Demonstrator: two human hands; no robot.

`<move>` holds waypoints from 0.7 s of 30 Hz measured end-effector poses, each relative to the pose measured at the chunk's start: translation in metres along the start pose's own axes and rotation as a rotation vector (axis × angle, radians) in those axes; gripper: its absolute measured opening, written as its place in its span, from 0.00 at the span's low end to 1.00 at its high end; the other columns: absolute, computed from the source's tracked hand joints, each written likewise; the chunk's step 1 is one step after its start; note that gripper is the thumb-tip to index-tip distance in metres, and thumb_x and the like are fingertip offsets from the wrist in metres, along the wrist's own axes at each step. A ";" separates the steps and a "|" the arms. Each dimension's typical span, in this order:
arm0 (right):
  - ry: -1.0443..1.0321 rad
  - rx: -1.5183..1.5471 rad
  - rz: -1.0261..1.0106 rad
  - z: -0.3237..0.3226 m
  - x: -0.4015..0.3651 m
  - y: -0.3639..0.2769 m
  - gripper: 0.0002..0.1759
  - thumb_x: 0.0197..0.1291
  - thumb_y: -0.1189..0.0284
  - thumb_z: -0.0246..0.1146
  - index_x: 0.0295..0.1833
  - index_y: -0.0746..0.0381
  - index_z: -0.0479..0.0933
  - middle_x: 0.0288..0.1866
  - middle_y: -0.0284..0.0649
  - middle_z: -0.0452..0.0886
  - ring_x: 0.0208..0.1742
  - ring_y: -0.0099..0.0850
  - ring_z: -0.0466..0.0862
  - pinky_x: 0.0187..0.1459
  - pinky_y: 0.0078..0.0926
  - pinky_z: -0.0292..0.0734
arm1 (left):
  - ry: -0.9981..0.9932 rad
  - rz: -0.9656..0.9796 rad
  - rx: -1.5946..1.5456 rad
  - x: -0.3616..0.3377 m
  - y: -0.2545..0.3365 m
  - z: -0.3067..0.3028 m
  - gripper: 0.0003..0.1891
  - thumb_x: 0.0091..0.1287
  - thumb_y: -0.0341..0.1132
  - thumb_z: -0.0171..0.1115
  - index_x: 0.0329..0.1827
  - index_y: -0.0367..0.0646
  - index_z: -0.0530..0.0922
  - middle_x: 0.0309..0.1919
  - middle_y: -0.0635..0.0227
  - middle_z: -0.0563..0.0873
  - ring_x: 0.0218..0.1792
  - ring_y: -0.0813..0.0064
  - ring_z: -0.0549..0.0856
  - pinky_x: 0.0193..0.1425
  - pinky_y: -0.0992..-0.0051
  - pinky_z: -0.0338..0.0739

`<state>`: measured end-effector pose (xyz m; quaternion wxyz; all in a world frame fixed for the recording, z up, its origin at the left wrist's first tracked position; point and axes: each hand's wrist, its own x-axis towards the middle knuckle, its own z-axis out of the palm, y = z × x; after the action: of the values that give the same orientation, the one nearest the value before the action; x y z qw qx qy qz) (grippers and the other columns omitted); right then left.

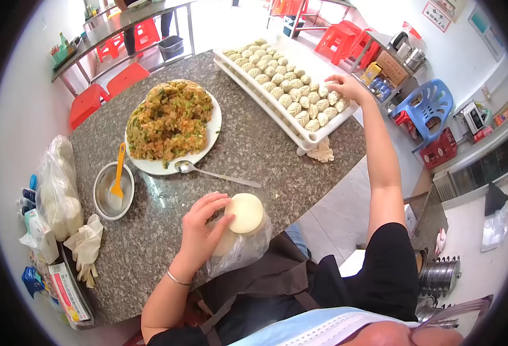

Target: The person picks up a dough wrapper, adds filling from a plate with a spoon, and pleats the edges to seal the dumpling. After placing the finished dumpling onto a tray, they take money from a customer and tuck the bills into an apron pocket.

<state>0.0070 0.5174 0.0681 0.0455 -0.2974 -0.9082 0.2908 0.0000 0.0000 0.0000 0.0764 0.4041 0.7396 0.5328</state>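
My left hand (207, 222) has its thumb on the edge of a round pale dough wrapper (245, 213), its fingers apart beside it. The wrapper lies on a stack in a clear plastic bag (245, 252) at the table's near edge. Out to the right, my right hand (348, 89) reaches over the near right corner of a white tray (277, 123) filled with rows of pleated dumplings (277, 81). Its fingertips are at the dumplings; whether they pinch one is too small to tell. A plate (213, 135) of chopped filling (170, 121) stands beyond my left hand, with a metal spoon (219, 174) beside it.
On the left are a metal bowl (97, 193) with an orange brush (117, 179), gloves (87, 245), a plastic bag (61, 190) and a box (69, 294). Red stools (88, 104), a blue chair (426, 104) and a person's legs (166, 24) are around the granite table (150, 248).
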 end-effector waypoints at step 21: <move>0.398 0.085 -0.439 0.032 -0.017 -0.027 0.15 0.66 0.73 0.56 0.55 0.63 0.79 0.54 0.40 0.83 0.58 0.29 0.80 0.60 0.28 0.71 | 0.130 -0.484 -1.117 0.002 -0.010 -0.022 0.02 0.72 0.30 0.55 0.42 0.42 0.72 0.39 0.69 0.84 0.39 0.82 0.84 0.42 0.78 0.80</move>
<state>-0.0009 0.4737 0.0578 0.2970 -0.1429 -0.9110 0.2477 -0.0184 -0.0151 0.0014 0.3505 0.0903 0.4224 0.8310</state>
